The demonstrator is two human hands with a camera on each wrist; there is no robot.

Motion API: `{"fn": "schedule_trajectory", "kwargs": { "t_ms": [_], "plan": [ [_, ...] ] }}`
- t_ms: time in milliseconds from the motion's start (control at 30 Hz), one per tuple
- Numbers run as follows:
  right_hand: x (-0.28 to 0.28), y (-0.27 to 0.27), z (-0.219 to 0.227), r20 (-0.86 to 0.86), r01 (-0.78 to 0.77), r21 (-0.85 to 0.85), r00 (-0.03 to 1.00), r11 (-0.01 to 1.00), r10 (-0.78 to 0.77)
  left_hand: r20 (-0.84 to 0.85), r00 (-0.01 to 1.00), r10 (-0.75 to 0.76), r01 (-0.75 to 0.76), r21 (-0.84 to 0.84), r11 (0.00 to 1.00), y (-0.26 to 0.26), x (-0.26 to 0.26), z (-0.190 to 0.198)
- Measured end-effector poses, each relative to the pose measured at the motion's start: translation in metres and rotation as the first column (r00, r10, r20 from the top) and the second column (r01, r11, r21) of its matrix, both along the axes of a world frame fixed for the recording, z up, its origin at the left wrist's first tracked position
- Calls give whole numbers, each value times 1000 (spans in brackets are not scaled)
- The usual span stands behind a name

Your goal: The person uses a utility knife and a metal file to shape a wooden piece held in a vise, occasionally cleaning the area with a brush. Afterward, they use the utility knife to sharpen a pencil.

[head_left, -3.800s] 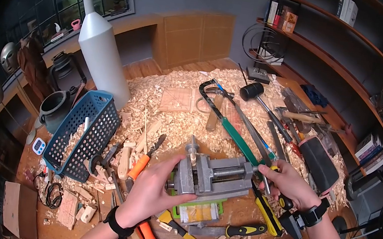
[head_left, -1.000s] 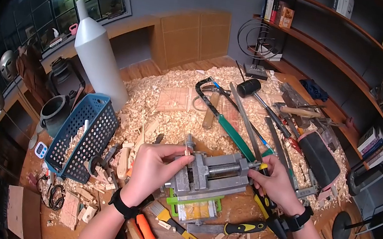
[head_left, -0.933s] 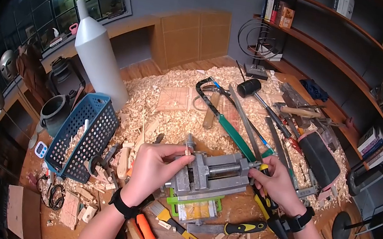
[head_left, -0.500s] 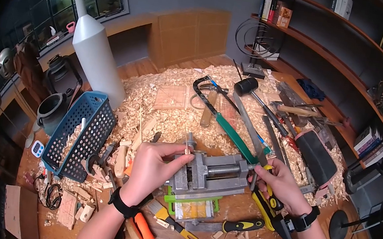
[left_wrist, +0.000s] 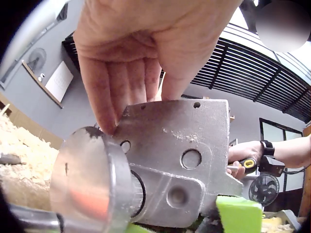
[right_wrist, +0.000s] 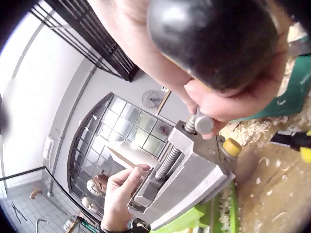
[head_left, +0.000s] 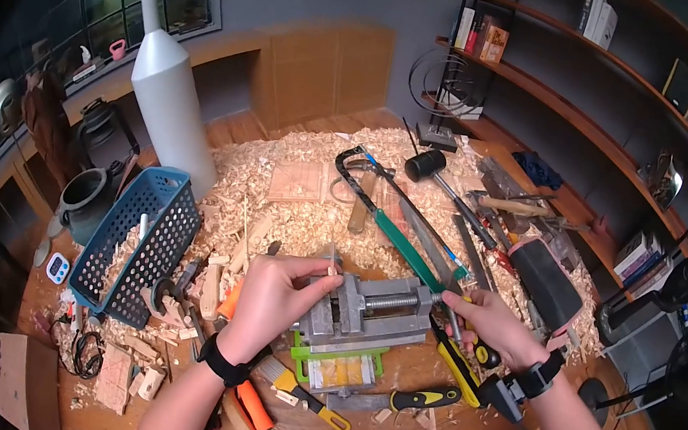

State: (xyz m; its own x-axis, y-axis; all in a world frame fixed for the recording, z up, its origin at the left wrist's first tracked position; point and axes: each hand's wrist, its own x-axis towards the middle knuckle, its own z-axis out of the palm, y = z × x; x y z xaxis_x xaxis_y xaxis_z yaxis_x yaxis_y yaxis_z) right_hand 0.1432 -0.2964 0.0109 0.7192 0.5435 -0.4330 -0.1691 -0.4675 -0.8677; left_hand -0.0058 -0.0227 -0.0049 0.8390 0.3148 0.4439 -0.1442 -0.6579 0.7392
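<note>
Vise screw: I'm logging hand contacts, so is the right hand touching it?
Touching. The right wrist view shows the right hand with its fingers against the vise screw at its outer end.

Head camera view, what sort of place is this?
Probably a woodworking workshop: there are heaped wood shavings, a metal vise and a black-headed mallet.

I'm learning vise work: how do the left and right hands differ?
The left hand pinches a thin stick; the right hand grips a black-and-yellow tool handle. The left hand is at the jaw end of the vise, the right hand at its screw end. Both wear black wristbands.
</note>
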Motion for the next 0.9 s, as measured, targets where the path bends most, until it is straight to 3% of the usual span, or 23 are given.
{"fn": "schedule_trajectory", "kwargs": {
  "t_ms": [67, 133, 200, 267, 300, 333, 367, 400, 467, 633, 767, 833, 867, 900],
  "plan": [
    [-5, -4, -8, -49, 52, 151, 998, 987, -45, 48, 999, -10, 12, -29, 1000, 0, 1, -1],
    [-13, -5, -15, 18, 48, 150, 999, 987, -51, 15, 1000, -7, 7, 17, 1000, -2, -1, 3],
    [-21, -9, -20, 75, 199, 243, 972, 949, -223, 19, 1000, -5, 4, 15, 1000, -1, -1, 1],
    [-10, -26, -35, 88, 245, 269, 957, 931, -278, 23, 1000, -8, 7, 16, 1000, -1, 0, -1],
    [-5, -36, -43, 518, 216, 90, 824, 972, -231, 31, 999, -8, 7, 16, 1000, -1, 0, -2],
    [-3, -43, -47, 836, 262, -92, 545, 961, -69, 40, 999, -9, 8, 16, 1000, -1, 0, -2],
    [-7, -46, -43, 875, 305, -143, 483, 942, -24, 45, 999, -16, 15, 16, 1000, -2, 0, -1],
    [-6, -51, -45, 879, 312, -140, 476, 940, -27, 20, 1000, -5, 5, 6, 1000, -3, -1, 1],
    [-4, -62, -59, 901, 323, -268, 418, 908, 117, -1, 1000, 3, -3, -4, 1000, -3, -1, 0],
    [1, -64, -75, 903, 324, -325, 385, 888, 190, -6, 1000, 7, -7, -20, 1000, -2, -1, -2],
    [-4, -56, -68, 871, 336, -412, 420, 847, 256, -7, 1000, 0, 0, -41, 999, -3, -1, 0],
    [-13, -54, -57, 812, 314, -552, 412, 773, 413, 0, 1000, 4, -4, -35, 999, -4, -2, 1],
    [-18, -49, -48, 814, 313, -551, 408, 774, 414, 6, 1000, 12, -12, -31, 999, -4, -2, 1],
    [-26, -44, -36, 894, 228, -423, 262, 877, 363, 8, 1000, 16, -16, -31, 999, -4, -2, 1]
  ]
}}
